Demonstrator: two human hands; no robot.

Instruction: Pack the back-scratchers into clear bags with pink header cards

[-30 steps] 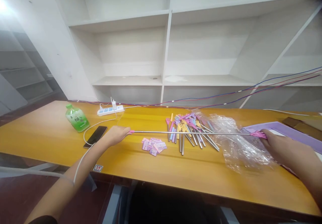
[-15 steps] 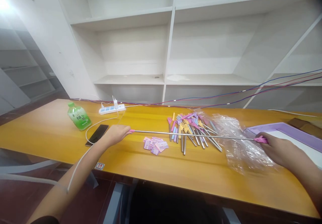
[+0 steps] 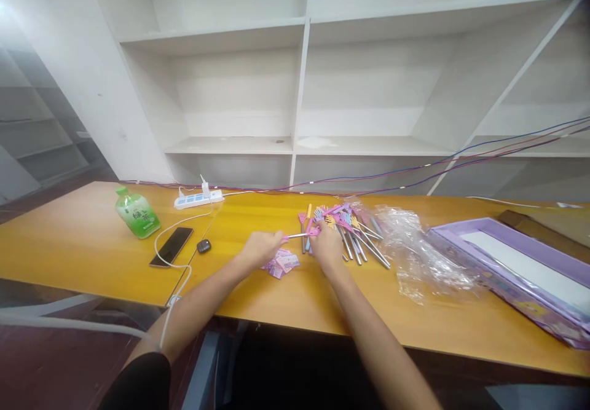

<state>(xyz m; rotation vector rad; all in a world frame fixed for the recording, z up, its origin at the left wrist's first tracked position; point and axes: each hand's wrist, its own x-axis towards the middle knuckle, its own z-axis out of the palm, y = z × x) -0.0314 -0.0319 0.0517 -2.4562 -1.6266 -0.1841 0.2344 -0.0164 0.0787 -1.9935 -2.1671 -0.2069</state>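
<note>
While collapsed short, telescopic back scratcher (image 3: 297, 235) looks light, stiff, slick; left hand (image 3: 260, 249) pinches handle end, right hand (image 3: 325, 249) clasps claw end.

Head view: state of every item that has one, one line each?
Telescopic rod: collapsed short, held at both ends.
Left hand: shut on the rod's handle end.
Right hand: shut on the rod's pink end.
Green bottle: capped, lying on table.
Phone: screen dark, cable attached.
Power strip: charger plugged in.
Plastic bag: crumpled, empty-looking.
Purple box: open.
</note>
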